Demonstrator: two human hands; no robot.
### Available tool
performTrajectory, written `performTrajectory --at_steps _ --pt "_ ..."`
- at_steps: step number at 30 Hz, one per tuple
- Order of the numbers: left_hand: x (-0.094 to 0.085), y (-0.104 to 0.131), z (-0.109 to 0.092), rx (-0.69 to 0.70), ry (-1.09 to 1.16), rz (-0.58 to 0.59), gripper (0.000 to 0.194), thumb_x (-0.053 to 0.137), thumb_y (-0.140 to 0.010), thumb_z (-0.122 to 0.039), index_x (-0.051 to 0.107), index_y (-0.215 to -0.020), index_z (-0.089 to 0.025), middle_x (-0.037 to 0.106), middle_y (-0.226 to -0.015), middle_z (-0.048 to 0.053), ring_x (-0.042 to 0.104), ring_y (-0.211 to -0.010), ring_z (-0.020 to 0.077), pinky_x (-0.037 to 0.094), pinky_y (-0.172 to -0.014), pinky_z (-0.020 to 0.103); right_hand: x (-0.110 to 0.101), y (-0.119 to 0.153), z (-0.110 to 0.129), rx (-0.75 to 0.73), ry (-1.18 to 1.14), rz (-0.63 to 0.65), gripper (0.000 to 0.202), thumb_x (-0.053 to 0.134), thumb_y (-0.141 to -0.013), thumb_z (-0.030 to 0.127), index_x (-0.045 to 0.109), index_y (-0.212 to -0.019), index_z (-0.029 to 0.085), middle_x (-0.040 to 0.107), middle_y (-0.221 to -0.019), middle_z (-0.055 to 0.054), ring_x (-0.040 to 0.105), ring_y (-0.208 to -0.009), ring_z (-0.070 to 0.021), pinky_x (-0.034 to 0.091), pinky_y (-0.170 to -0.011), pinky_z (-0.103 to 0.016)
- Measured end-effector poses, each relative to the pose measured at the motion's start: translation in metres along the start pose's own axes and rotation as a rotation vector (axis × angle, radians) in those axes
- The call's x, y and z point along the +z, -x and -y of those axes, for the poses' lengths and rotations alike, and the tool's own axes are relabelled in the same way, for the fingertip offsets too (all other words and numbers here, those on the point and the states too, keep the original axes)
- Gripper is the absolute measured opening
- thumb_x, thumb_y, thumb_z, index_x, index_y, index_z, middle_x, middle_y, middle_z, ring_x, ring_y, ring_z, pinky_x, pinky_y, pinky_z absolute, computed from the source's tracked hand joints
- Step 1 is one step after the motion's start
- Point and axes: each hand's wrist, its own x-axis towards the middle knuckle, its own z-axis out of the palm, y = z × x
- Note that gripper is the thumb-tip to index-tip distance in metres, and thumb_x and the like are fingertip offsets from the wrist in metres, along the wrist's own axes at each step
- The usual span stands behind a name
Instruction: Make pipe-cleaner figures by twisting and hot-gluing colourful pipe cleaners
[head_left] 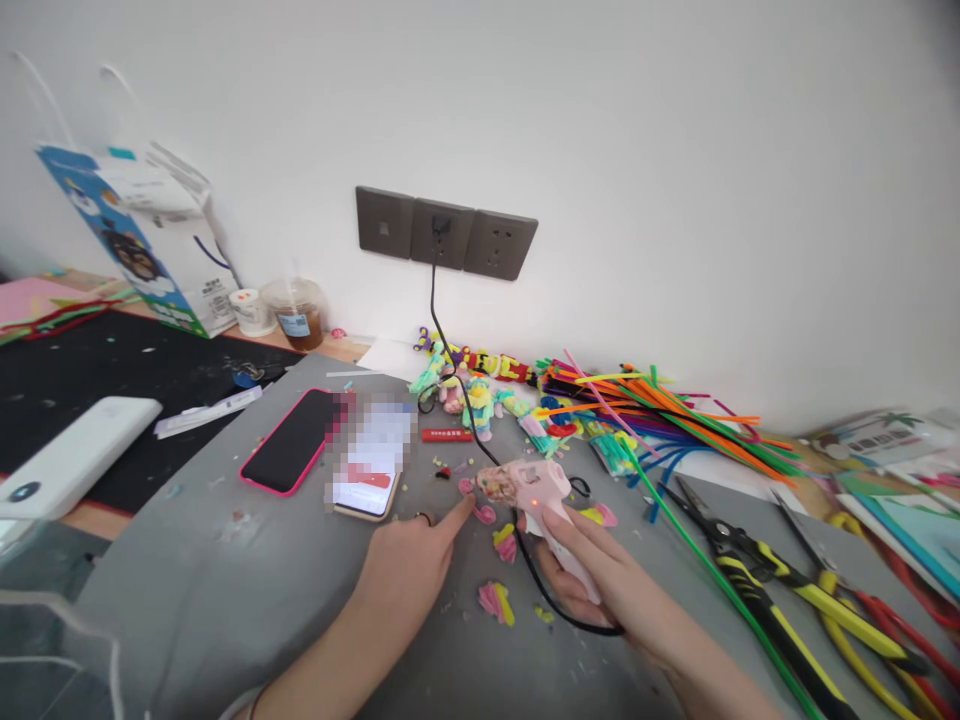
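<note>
My right hand (592,560) is wrapped around the handle of a pale pink hot glue gun (544,490) with a small lit orange light. Its mottled, glue-crusted nozzle end points left. My left hand (416,555) has its index finger stretched out, the tip at a small pink piece (466,486) just by the nozzle; its other fingers are curled and partly hidden. Close below lie a pink and yellow fuzzy piece (505,543) and another pink and yellow piece (495,602). A black cord (536,575) loops under the glue gun.
A pink-cased phone (289,445) and a lit phone (367,485) lie on the left. Pipe cleaners (675,420) and small fuzzy figures (480,395) line the back. Black-yellow pliers (750,560) are at right, a drink cup (296,315) at back left. The black cord reaches the wall socket (442,235).
</note>
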Motion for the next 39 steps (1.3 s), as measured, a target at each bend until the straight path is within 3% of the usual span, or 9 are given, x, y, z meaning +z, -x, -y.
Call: performTrajectory --at_steps 10,21,39 --pt "-0.001 0.001 -0.001 0.012 -0.006 -0.002 0.059 0.041 -0.099 -0.014 0.037 -0.152 -0.039 0.077 -0.093 0.010 0.077 -0.085 0.0282 0.062 -0.073 0.039 0.000 -0.012 -0.004 0.061 0.064 -0.018 0.062 0.063 -0.070 0.082 0.042 -0.073 0.024 0.037 -0.043 0.013 0.020 -0.032 -0.0025 0.014 -0.032 -0.018" --pt "0.001 0.000 0.000 0.010 -0.005 -0.017 0.058 0.042 -0.100 -0.017 0.035 -0.153 -0.041 0.077 -0.092 0.009 0.077 -0.084 0.0275 0.061 -0.072 0.039 0.002 -0.006 0.000 0.092 0.033 -0.021 0.061 0.067 -0.069 0.079 0.044 -0.075 0.023 0.039 -0.045 0.014 0.017 -0.036 -0.0019 0.014 -0.036 -0.018" --pt "0.001 -0.001 -0.001 -0.001 0.014 -0.033 0.059 0.045 -0.098 -0.017 0.038 -0.151 -0.041 0.077 -0.090 0.010 0.077 -0.081 0.0265 0.060 -0.071 0.035 -0.001 -0.002 -0.003 0.033 0.199 -0.008 0.062 0.056 -0.074 0.084 0.039 -0.070 0.025 0.036 -0.048 0.011 0.019 -0.038 -0.0049 0.016 -0.038 -0.023"
